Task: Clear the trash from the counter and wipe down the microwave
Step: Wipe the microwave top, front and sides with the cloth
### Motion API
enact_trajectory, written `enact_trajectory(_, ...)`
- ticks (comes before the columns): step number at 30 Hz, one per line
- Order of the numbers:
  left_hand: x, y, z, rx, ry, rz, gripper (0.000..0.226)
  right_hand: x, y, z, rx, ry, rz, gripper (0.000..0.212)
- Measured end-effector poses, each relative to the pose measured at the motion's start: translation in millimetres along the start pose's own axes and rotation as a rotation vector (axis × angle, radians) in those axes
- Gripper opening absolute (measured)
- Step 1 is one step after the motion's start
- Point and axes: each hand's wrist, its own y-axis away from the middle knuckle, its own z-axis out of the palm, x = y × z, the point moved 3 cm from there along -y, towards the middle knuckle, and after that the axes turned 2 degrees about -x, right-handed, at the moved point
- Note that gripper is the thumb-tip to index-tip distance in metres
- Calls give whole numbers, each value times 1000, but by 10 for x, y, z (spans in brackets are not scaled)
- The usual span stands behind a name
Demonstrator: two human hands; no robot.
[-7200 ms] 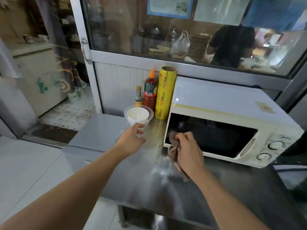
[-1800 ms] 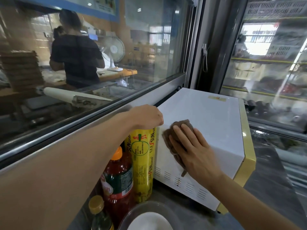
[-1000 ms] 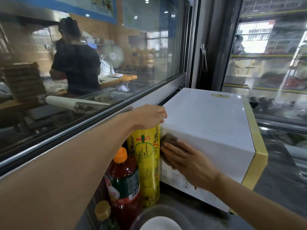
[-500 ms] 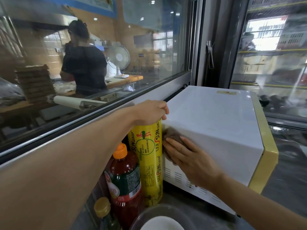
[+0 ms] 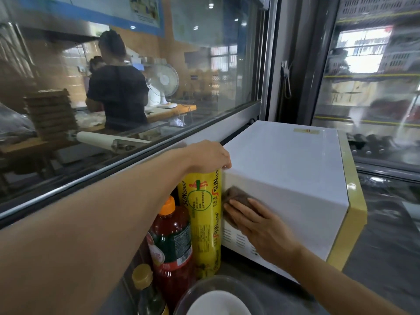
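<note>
The white microwave (image 5: 291,169) stands on the steel counter (image 5: 384,267), its left side wall facing me. My right hand (image 5: 256,226) presses a brown cloth (image 5: 234,195) flat against that side wall, just above the vent slots. My left hand (image 5: 210,155) grips the top of the tall yellow cling-wrap roll (image 5: 204,223), which stands upright right beside the microwave's rear corner. A clear plastic cup (image 5: 218,298) with a white inside sits at the bottom edge of the view.
A red sauce bottle (image 5: 170,242) with an orange cap and a small bottle (image 5: 145,289) with a gold cap stand left of the roll. A glass partition (image 5: 136,87) runs close behind them; a person works beyond it. A glass-fronted case (image 5: 375,87) rises behind the microwave.
My right hand has slid the cloth from the microwave's top edge down onto its side wall and keeps rubbing there. My left hand stays on the yellow roll.
</note>
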Motion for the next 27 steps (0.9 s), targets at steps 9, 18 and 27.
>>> enact_trajectory(9, 206, 2, 6, 76, -360, 21, 37, 571, 879, -289, 45, 73, 165, 62)
enact_trajectory(18, 205, 19, 97, 181, -419, 61, 31, 459, 242, -405, 63, 90, 154, 55)
enact_trajectory(27, 579, -51, 232, 285, -297, 183, 27, 751, 1296, -359, 56, 128, 177, 65)
